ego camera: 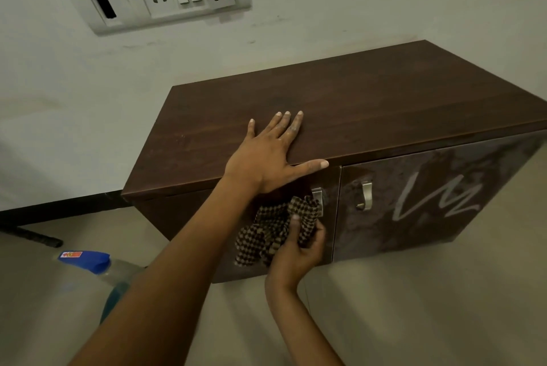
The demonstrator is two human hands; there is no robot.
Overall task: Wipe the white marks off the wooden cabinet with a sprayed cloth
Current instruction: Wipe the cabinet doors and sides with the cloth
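Brown-checked cloth (266,235) gripped by right hand (299,250) against cabinet (355,105) front | left hand (266,158) flat on top

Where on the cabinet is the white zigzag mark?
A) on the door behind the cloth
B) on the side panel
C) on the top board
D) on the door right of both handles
D: the white zigzag mark lies on the right door, away from the cloth.

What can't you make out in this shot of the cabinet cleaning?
Head view: left door, mostly behind the cloth, the right hand and the left forearm; marks there cannot be judged.
Head view: spray bottle, blurred, partly behind the left forearm; label unreadable.
Head view: cabinet, right end cut off by the frame edge.
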